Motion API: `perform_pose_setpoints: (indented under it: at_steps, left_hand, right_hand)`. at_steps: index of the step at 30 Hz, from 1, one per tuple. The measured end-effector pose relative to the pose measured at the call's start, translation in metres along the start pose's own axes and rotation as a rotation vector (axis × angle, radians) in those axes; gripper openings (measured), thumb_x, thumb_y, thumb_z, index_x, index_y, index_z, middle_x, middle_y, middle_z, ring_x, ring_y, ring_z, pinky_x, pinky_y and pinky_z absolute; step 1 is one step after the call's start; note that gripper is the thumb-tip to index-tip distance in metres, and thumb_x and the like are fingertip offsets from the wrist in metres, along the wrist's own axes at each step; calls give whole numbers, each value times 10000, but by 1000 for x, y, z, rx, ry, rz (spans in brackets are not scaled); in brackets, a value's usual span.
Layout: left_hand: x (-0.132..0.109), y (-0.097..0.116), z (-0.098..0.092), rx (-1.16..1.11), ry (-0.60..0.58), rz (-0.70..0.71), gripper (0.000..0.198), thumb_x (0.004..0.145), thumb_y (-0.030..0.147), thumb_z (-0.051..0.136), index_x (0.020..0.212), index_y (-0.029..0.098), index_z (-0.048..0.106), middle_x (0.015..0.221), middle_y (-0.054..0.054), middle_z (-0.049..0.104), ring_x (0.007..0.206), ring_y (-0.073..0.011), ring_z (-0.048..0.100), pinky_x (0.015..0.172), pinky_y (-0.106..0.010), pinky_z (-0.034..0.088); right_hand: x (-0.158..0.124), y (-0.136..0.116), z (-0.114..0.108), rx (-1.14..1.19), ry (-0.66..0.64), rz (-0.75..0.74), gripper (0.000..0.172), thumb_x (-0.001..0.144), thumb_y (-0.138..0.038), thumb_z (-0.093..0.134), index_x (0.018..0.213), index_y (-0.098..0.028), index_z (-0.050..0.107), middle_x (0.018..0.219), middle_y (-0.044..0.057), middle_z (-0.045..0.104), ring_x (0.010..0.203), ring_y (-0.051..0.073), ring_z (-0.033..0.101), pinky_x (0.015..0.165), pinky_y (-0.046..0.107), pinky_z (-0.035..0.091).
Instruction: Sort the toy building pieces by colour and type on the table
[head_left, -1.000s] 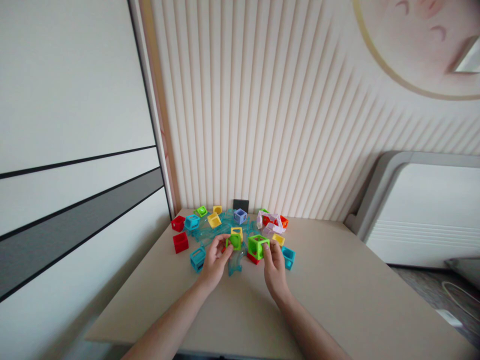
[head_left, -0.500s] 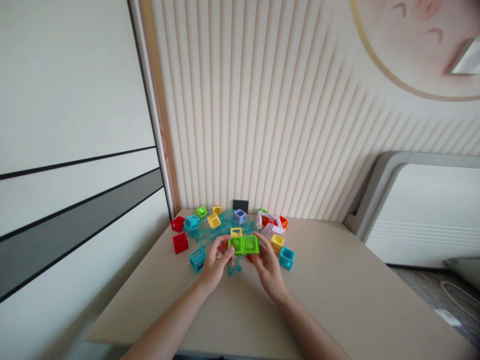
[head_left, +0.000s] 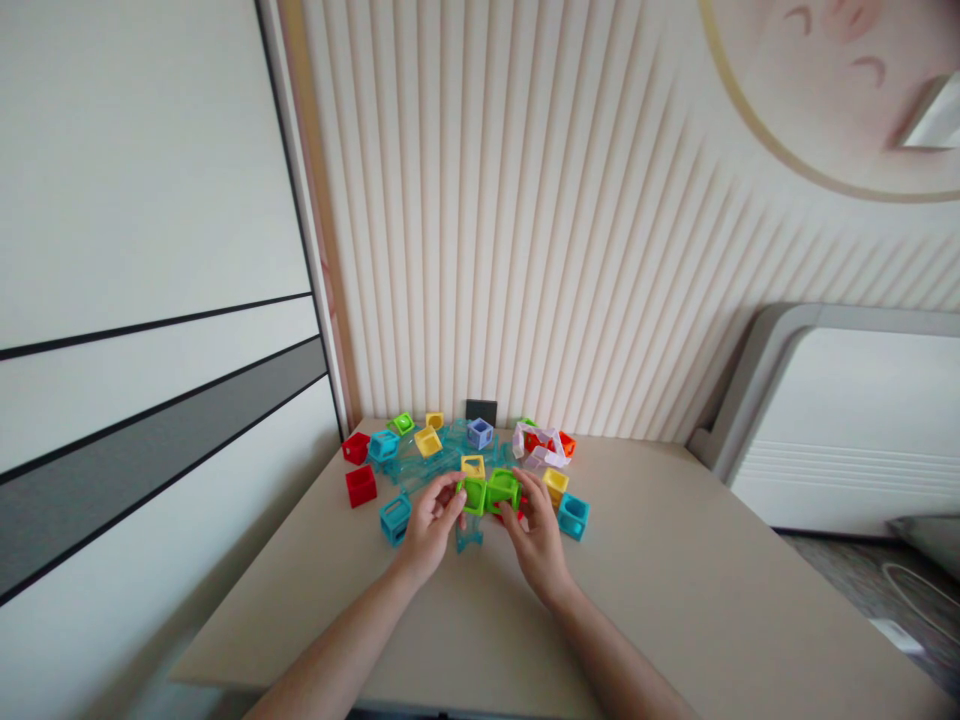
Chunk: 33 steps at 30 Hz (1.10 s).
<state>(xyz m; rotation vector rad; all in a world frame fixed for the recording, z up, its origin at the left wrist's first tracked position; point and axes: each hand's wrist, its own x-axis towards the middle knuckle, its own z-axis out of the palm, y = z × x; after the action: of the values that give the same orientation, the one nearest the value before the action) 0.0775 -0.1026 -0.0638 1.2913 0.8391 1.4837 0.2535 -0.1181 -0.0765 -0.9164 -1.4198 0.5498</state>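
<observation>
My left hand (head_left: 433, 518) is closed on a green hollow block (head_left: 473, 496), thumb in front and fingers at its left side. A second green hollow block (head_left: 502, 490) is gripped by my right hand (head_left: 536, 525) and sits tilted against the first; whether the two are joined I cannot tell. Both blocks are held above the table. Just behind them lies a yellow block (head_left: 472, 466). Under the right-hand block a red piece (head_left: 511, 512) shows in part. A clear teal track piece (head_left: 469, 536) lies below the left-hand block.
Clear teal track pieces (head_left: 420, 463) spread across the back of the table (head_left: 480, 620). Red blocks (head_left: 361, 486) and blue blocks (head_left: 395, 519) lie left, with a yellow block (head_left: 555, 486), a blue block (head_left: 574, 516) and a pale pink piece (head_left: 541, 445) right. A ribbed wall (head_left: 495, 220) stands behind.
The two green blocks were level side by side; now the right one is turned and tilted relative to the left one. Both hands stay in nearly the same place.
</observation>
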Motion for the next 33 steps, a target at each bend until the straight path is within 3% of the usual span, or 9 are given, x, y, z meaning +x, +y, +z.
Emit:
perform_pose_setpoints:
  at_steps: [3, 6, 13, 20, 25, 29, 33]
  left_hand:
    - [-1, 2, 1, -12, -4, -22, 420, 790, 501, 740, 1045, 173, 671, 730, 10, 617, 538, -119, 584, 510, -246, 505]
    - [-2, 1, 1, -33, -13, -37, 426, 786, 502, 744, 1044, 169, 679, 755, 3, 627, 552, -120, 593, 508, -243, 511]
    - [1, -3, -3, -115, 102, -69, 480, 757, 493, 772, 1095, 170, 660, 831, -14, 655, 559, -110, 589, 499, -230, 498]
    - [-7, 1, 2, -90, -63, -83, 408, 802, 463, 741, 1085, 194, 626, 866, -14, 650, 612, -122, 603, 547, -242, 508]
    - [-9, -3, 3, -30, -112, 59, 561, 786, 391, 774, 1263, 237, 520, 1167, -88, 638, 1053, -236, 647, 855, -341, 547]
    - [-10, -11, 0, 161, -99, 157, 743, 756, 353, 813, 1378, 266, 417, 1315, -114, 557, 1194, -277, 584, 981, -430, 502]
    - [-10, -14, -3, 263, -83, 205, 820, 716, 343, 848, 1401, 279, 401, 1398, -117, 507, 1287, -299, 520, 1081, -484, 421]
  right_hand:
    - [-1, 5, -1, -53, 12, -64, 271, 916, -257, 618, 1185, -270, 591, 1350, 110, 501, 1308, 265, 488, 1076, 462, 432]
    - [-2, 8, 0, 2, 8, -77, 163, 899, -195, 601, 1042, -257, 552, 1292, 101, 520, 1253, 251, 523, 1043, 454, 444]
    - [-4, 7, 0, 9, 19, -95, 176, 837, -116, 609, 911, -244, 514, 1262, 105, 604, 1209, 251, 569, 981, 411, 455]
    - [-6, 4, 1, -92, -31, -180, 263, 798, -34, 542, 942, -254, 545, 1227, 101, 625, 1192, 244, 595, 933, 375, 489]
    - [-5, 1, 0, -140, -7, -212, 269, 803, -45, 562, 963, -261, 543, 1195, 97, 615, 1143, 251, 607, 927, 402, 497]
    - [-6, -2, 0, -141, 11, -216, 288, 801, -51, 570, 989, -263, 520, 1194, 95, 581, 1164, 255, 583, 939, 412, 494]
    - [-10, -9, 0, -61, -108, -217, 336, 824, -67, 568, 1080, -272, 498, 1238, 109, 564, 1212, 262, 561, 950, 408, 503]
